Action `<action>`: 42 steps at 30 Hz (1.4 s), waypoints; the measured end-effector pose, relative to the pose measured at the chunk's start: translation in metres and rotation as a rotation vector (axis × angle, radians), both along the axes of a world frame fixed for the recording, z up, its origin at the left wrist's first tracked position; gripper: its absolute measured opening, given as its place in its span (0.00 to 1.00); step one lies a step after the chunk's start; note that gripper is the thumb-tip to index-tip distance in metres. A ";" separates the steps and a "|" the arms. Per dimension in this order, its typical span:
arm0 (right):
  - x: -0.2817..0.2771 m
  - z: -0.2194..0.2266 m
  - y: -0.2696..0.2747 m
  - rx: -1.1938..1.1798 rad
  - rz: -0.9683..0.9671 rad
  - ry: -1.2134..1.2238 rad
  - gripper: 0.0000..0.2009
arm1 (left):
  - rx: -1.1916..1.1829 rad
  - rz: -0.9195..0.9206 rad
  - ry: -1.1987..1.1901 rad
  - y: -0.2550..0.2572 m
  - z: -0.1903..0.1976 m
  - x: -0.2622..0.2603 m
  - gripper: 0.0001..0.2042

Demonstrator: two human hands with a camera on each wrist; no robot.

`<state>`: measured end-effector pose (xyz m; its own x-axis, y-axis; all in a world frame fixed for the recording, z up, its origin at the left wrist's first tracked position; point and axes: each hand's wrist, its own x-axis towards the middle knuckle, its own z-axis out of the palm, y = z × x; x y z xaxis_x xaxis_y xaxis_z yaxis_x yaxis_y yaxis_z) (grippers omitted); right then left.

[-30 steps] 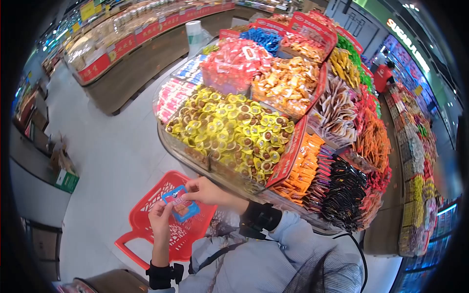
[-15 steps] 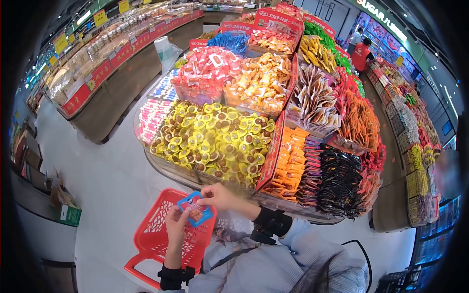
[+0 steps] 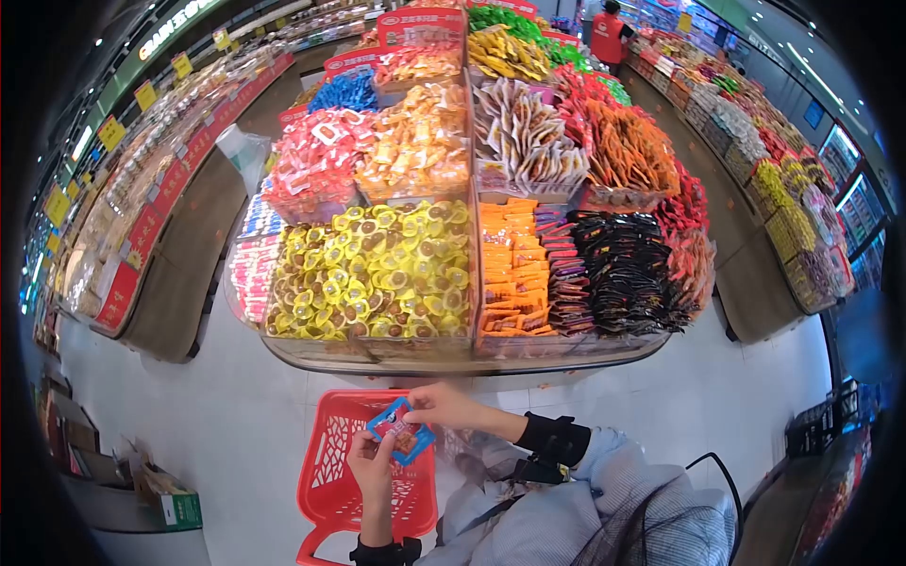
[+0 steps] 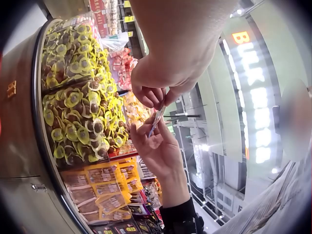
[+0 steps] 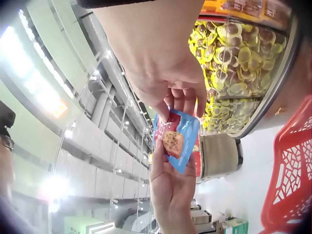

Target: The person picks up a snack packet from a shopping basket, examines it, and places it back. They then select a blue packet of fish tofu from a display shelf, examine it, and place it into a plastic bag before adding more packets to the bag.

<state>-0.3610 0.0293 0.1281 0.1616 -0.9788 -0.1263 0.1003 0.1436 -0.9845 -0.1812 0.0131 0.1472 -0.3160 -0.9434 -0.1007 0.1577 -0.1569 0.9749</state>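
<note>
Both hands hold a small blue and red snack packet (image 3: 401, 432) in front of the body. My left hand (image 3: 373, 464) pinches its lower left edge, thumb on the printed face. At the upper right corner, my right hand (image 3: 444, 406) pinches it between thumb and fingers. The right wrist view shows a brown food picture on the packet (image 5: 174, 142), with the left hand (image 5: 171, 187) below and the right hand (image 5: 170, 73) above. Edge-on in the left wrist view, the packet (image 4: 157, 119) sits between the fingertips of both hands. Below the hands is a red shopping basket (image 3: 321, 500).
Ahead stands a tiered display with yellow-wrapped treats (image 3: 377, 274), orange packets (image 3: 514, 269) and black packets (image 3: 618, 274). Long counters flank it on the left (image 3: 156, 283) and right (image 3: 755, 292). A person in a red vest (image 3: 607, 36) is far back. A cardboard box (image 3: 160, 486) lies at lower left.
The head view has turned to the right, so the display now faces me squarely. The packet stays pinched in both hands above the basket.
</note>
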 end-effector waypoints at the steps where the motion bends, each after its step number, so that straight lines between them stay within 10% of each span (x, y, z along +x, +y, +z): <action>1: -0.003 0.001 0.005 0.032 -0.012 0.019 0.06 | -0.004 -0.021 -0.006 0.001 0.001 -0.004 0.05; 42: -0.352 0.036 0.187 -0.223 -0.696 -0.007 0.06 | -0.115 -0.582 0.064 0.095 0.007 -0.381 0.05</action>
<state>-0.7131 0.2162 0.1641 -0.5069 -0.8576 0.0869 0.1014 -0.1594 -0.9820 -0.5620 0.1077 0.1544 -0.7867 -0.6167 0.0280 0.1366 -0.1296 0.9821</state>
